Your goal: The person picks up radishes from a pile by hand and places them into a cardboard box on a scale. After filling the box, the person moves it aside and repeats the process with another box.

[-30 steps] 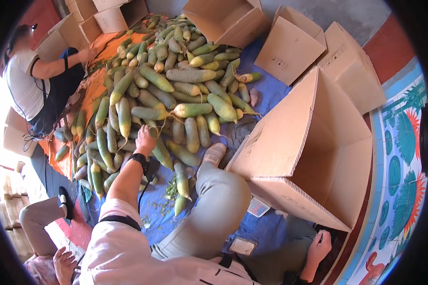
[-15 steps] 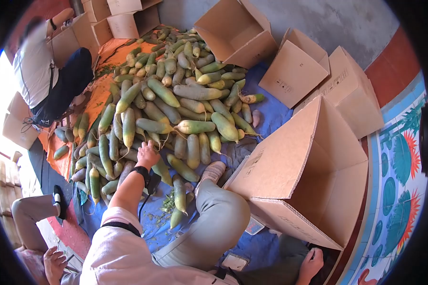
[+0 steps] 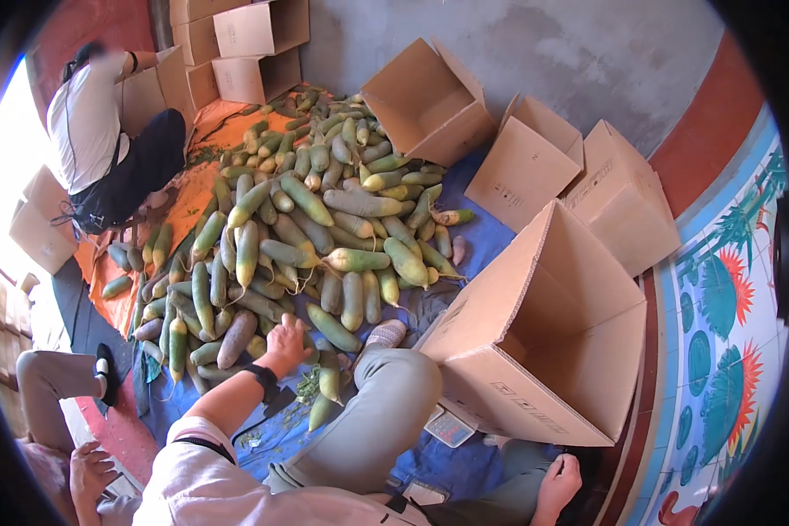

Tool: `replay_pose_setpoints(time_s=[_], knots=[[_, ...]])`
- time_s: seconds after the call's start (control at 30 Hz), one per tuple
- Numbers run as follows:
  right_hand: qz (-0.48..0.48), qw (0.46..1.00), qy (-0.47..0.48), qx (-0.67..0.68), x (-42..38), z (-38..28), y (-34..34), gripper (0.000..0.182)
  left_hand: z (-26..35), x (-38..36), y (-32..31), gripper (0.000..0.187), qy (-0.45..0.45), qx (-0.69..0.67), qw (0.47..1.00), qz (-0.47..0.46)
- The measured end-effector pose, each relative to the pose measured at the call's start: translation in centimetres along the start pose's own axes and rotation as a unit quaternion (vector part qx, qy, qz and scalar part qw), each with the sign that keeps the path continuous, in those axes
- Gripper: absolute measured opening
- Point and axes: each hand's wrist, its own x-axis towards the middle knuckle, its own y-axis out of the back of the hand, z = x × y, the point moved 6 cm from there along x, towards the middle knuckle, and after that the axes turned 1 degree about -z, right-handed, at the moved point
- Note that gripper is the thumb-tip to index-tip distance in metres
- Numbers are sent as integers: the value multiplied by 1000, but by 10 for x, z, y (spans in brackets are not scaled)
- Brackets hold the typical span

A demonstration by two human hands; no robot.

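Hands first: the left hand reaches over the near edge of the vegetable pile, fingers bent and slightly apart, and whether they grip anything cannot be told; the right hand is loosely curled beside the large open carton, and any hold is unclear.

At the far left, a person in a white top crouches with an arm out to a carton. Below, another person's hand shows near a bent grey-trousered leg. The pile of long green vegetables spreads over an orange sheet and a blue sheet. A dark, plump vegetable lies left of the left hand; leafy scraps and a green-tipped vegetable lie just right of it. Next come the wearer's bent knee, a patterned sock and a flat keypad device. The large open carton tilts beyond, with smaller cartons behind it and a painted tile panel at the far right.
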Motion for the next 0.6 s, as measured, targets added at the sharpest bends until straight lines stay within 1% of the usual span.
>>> replay_pose_setpoints(time_s=[0.07,0.13,0.27,0.33,0.37,0.4,0.47,0.5,0.53,0.6], knots=[[7,1000,-1,3,0,-2,3,7,6,-14,-9,68,-9,4,1000,2],[16,1000,3,-5,-2,3,3,7,4,-22,-27,76,-6,-32,997,-67],[27,1000,-1,3,-7,0,10,7,3,-47,-27,78,-12,-39,996,-73],[19,1000,6,-14,-9,3,8,8,-10,-53,-24,76,47,-99,991,-73],[33,999,19,-8,-10,4,9,9,-20,-55,-21,76,88,-157,980,-81],[38,999,22,-8,-12,7,9,9,-26,-59,-9,76,87,-160,980,-76],[43,999,29,-16,-14,12,7,10,-42,-65,14,72,108,-221,968,-44],[48,998,35,-11,-14,11,9,8,-57,-65,16,70,148,-271,951,-10],[51,998,37,-8,-13,12,9,8,-66,-66,32,69,152,-283,947,8],[76,995,36,50,-14,16,12,6,-79,-71,63,65,168,-439,881,47]])
